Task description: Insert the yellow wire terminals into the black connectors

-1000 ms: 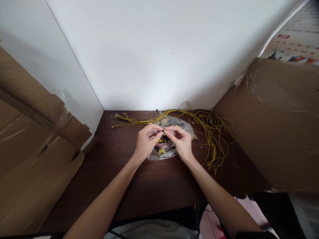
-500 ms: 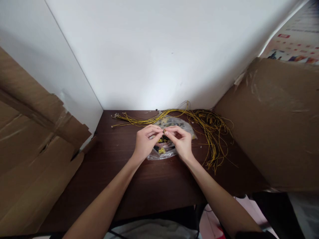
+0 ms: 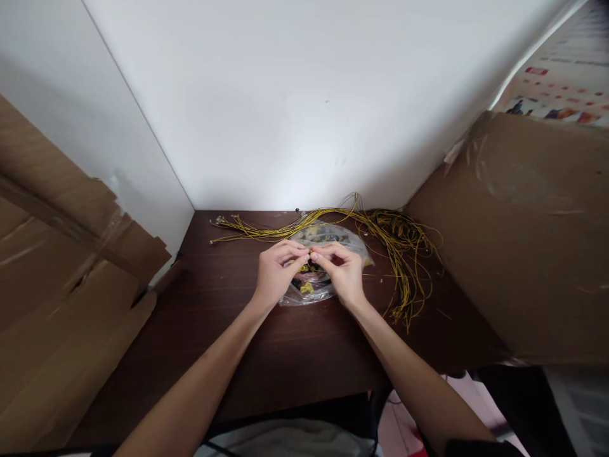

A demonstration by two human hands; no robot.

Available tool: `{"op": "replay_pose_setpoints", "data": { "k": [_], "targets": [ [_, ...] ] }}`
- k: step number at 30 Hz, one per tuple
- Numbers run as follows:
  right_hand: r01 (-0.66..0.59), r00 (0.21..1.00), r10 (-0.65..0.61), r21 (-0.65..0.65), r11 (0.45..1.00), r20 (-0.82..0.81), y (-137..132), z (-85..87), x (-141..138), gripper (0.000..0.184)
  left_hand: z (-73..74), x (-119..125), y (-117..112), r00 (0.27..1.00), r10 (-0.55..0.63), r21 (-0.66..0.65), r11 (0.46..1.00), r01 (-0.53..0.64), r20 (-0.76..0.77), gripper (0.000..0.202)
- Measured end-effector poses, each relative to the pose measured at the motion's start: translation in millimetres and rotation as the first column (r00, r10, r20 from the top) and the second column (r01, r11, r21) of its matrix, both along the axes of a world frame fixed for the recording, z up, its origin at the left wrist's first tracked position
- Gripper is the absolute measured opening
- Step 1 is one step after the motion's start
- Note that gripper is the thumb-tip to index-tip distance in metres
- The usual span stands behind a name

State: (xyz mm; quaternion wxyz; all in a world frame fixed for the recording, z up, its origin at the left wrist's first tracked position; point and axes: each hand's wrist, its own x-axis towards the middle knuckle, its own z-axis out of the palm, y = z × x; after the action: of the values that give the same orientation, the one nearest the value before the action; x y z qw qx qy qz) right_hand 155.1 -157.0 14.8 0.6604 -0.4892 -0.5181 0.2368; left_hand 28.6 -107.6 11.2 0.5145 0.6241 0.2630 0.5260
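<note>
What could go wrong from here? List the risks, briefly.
1. The tiny piece pinched between left hand and right hand could slip and get lost around the plastic bag below.
2. The tangled yellow wires beside the right hand could snag and drag across the table.

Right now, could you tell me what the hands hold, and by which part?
Left hand and right hand pinch a tiny yellow piece between fingertips; which part, too small to tell.
</note>
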Motion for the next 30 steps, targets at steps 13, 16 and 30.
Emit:
{"op": "replay_pose_setpoints", "data": {
  "k": [13, 16, 30],
  "targets": [
    [-0.083, 0.993, 0.073, -0.105, 0.991, -0.089, 5, -8.1, 0, 0.021, -2.8, -1, 4, 0.964, 0.04, 0.225, 0.974, 0.021, -0.264, 0.025],
    [-0.043, 0.997, 0.048, -0.078, 0.996, 0.061, 4, -6.4, 1, 0.021, -4.3, -3, 7, 0.961, 0.083, 0.218, 0.976, -0.024, -0.263, 0.026],
    [-0.071, 0.508, 0.208, -0.2, 0.977, 0.836, -6, -3.9, -2, 0.014, -8.2, -8, 17, 0.917, 0.316, 0.214, 0.939, -0.268, -0.242, 0.021]
  ]
}}
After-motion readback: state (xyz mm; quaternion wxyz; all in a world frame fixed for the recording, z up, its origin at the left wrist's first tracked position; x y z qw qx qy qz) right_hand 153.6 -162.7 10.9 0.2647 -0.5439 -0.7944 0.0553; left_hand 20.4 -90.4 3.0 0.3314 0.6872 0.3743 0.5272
